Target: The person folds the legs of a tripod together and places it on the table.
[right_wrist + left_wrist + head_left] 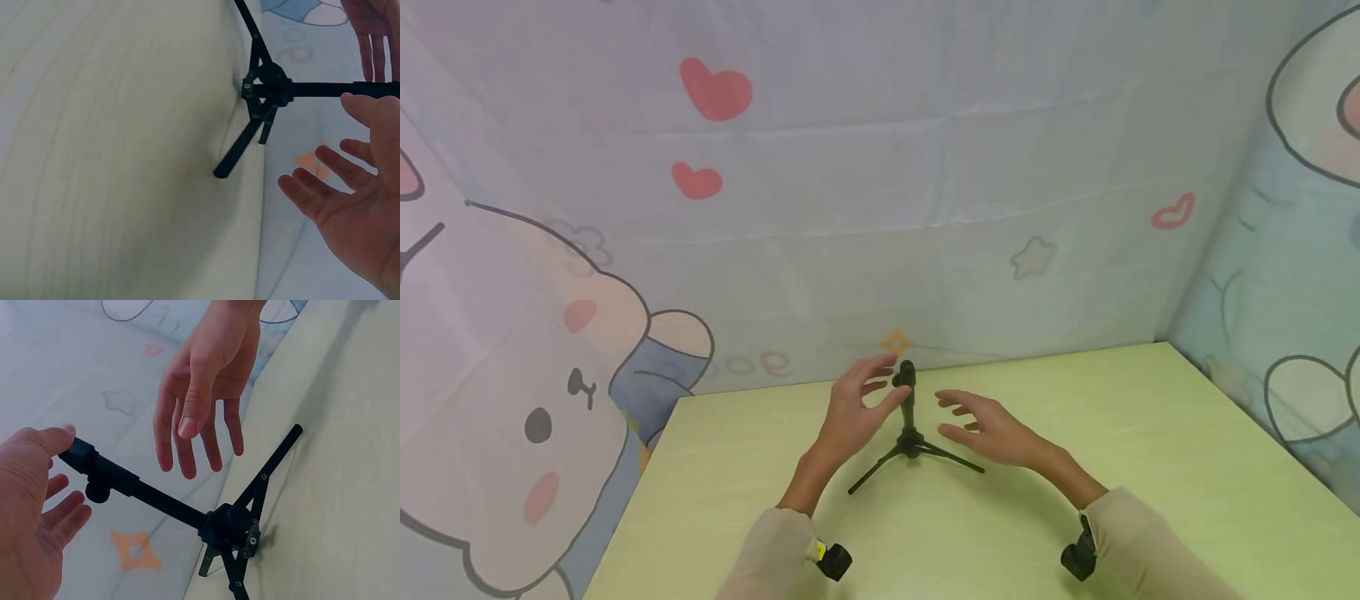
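Note:
A small black tripod stands upright near the table's back edge with its legs spread and a knob on the side of its post. My left hand is beside the top of the post, fingers loosely bent. In the left wrist view its thumb tip overlaps the post's top end; I cannot tell whether they touch. To the right of the post, my right hand hovers with fingers relaxed and apart, holding nothing. The right wrist view shows the tripod's hub and legs beyond that hand.
The pale yellow-green table meets a cartoon-printed cloth hanging behind it. More printed cloth runs along both sides. A small black camera sits on the left wrist, and another black camera on the right.

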Available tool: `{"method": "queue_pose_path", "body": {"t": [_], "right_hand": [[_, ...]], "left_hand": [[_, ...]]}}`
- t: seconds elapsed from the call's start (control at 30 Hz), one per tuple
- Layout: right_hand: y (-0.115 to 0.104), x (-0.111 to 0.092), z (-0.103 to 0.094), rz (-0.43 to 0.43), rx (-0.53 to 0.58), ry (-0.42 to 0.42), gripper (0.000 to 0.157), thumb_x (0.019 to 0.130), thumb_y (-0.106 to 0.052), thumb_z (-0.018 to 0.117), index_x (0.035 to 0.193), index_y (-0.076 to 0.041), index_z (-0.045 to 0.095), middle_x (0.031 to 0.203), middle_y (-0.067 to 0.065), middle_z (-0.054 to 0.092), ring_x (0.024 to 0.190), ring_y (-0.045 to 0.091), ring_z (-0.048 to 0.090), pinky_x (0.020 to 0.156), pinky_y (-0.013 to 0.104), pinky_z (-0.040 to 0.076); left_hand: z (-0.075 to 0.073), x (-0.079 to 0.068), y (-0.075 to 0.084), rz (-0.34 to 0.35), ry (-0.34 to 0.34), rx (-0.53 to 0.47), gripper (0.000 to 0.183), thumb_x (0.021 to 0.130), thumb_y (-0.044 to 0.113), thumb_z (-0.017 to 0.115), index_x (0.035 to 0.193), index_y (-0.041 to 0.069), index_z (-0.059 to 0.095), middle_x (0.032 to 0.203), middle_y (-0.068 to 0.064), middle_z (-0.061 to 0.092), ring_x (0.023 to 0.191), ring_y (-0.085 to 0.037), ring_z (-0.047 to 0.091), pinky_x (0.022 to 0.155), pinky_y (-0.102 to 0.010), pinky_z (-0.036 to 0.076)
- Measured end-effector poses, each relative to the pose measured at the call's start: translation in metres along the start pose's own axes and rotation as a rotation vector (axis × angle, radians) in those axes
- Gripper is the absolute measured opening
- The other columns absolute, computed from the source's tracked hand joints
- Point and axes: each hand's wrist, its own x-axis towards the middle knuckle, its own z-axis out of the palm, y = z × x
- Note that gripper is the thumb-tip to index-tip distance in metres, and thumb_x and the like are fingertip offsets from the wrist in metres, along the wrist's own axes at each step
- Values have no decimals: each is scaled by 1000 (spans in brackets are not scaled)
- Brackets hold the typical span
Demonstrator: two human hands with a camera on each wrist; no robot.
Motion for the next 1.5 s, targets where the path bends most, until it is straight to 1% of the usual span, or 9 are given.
{"method": "queue_pose_path", "body": {"t": [0.17,0.23,0.33,0.47,0.7,0.9,1.07,1.3,1.5], "right_hand": [[3,-1,7,-16,5,-35,55,107,-26,61,153,1,45,144,27,54,128,50,55,100,58,53],[4,-1,9,-15,12,-41,53,107,-24,61,152,2,46,144,28,54,127,50,55,99,56,54],[5,1,13,-5,19,-53,51,107,-22,61,149,4,48,141,28,56,124,48,58,97,52,56],[7,4,18,-9,-1,-69,45,106,-17,63,142,8,54,133,27,61,116,43,64,91,43,59],[10,8,24,-72,-72,-69,21,102,-10,67,116,6,70,113,18,72,95,29,73,78,29,60],[12,12,29,-95,-134,-62,10,98,-4,70,103,1,77,100,9,77,84,17,73,72,26,59],[14,16,34,-112,-176,-34,7,95,-1,72,97,-1,78,92,5,77,78,10,71,69,25,58],[13,19,40,-60,-209,-21,8,94,-2,73,91,-3,80,86,0,77,77,5,68,72,26,57],[13,21,44,-49,-232,-21,9,94,-1,73,88,-4,79,83,-2,75,71,2,63,68,25,56]], "left_hand": [[8,1,-3,-1,12,-18,47,93,2,78,137,-1,62,131,-18,65,118,-35,65,98,-46,56],[11,2,-1,-7,21,-27,46,92,-2,77,136,-5,62,130,-22,64,117,-39,65,98,-50,56],[12,3,8,-16,28,-44,44,92,-6,75,134,-10,61,127,-27,64,116,-43,64,98,-56,54],[12,4,24,-26,27,-54,41,91,-9,74,130,-14,62,123,-29,65,113,-45,65,96,-57,55],[14,4,27,-15,39,-56,35,91,-10,74,125,-13,65,119,-28,69,110,-45,66,94,-60,55],[16,5,25,26,48,-29,38,91,-9,74,128,-10,65,116,-26,70,109,-42,68,93,-54,57],[17,5,27,49,52,-21,39,91,-10,74,129,-9,65,116,-27,70,108,-43,68,92,-55,58],[16,3,28,75,53,2,40,91,-11,74,130,-8,65,119,-26,70,108,-41,68,90,-56,58],[15,3,29,84,49,11,39,90,-11,74,129,-5,67,118,-25,71,106,-40,70,89,-57,58]]}}
